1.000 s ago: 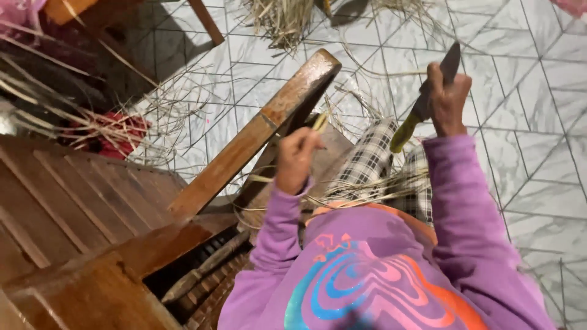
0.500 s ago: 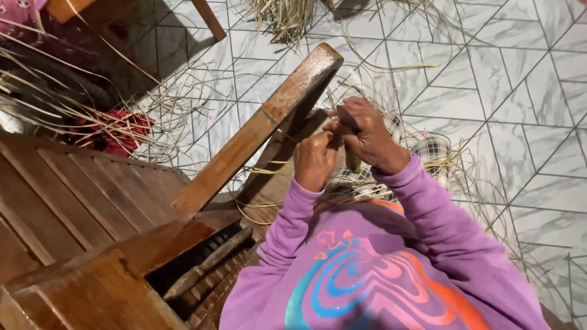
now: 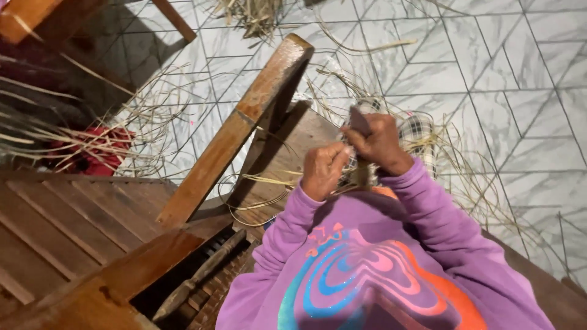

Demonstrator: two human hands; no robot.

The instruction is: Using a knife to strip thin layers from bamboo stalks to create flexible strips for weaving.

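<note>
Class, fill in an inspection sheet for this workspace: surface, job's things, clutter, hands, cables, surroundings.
Surface: white tiled floor.
Job's things: dark blade tool and pale straw strips at the hands, over checked cloth.
Clutter: loose straw strewn about; red item under straws.
Hands: left hand pinches strips; right hand grips the tool.
Cables: nothing seen.
Surroundings: wooden chair frame, slatted wooden bench.

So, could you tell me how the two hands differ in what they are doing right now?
The right hand sits higher and farther out, closed around a dark tool whose end sticks up from the fist. The left hand is lower and nearer the body, pinching pale straw strips rather than any tool. Both wear purple sleeves, meet over the checked cloth and nearly touch.
</note>
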